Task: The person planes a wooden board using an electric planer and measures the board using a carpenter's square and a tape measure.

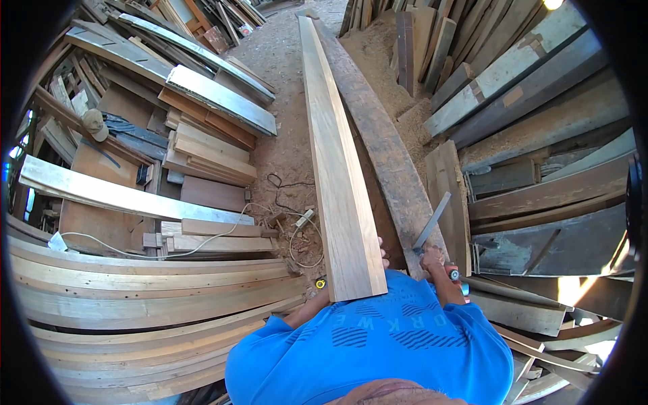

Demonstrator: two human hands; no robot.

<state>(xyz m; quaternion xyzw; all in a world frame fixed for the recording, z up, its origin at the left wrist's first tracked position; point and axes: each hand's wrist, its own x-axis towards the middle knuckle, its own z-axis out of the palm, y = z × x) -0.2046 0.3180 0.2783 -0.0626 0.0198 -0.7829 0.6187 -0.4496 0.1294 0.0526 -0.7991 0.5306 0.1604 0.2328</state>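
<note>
While the long pale planed wooden plank (335, 155) serves as the landmark, running from the wearer's chest away across the yard, items are listed leftward to rightward.

Far left of the plank: stack of curved pale timber ribs (148, 297), lying on the ground. Above these, a white cable (169, 251) trails over short offcuts. A pile of flat boards, grey and brown (202, 115), lies farther back.

Just left of the plank: bare earth floor with sawdust (287, 152), carrying a black cord (283, 185).

At the plank's near end: left hand (383, 253), mostly hidden under the board; fingers show at its right edge, touching it. Grip cannot be told. A small yellow-and-black object (320, 283) sits at the near left corner.

Directly right of the plank: dark weathered curved beam (385, 148), alongside and touching.

Right of the beam: right hand (433, 260), fingers closed around the handle of a flat grey metal blade tool (432, 221), which points up and away.

Far right: leaning dark planks (533, 88) above a sawdust heap (381, 50).
</note>
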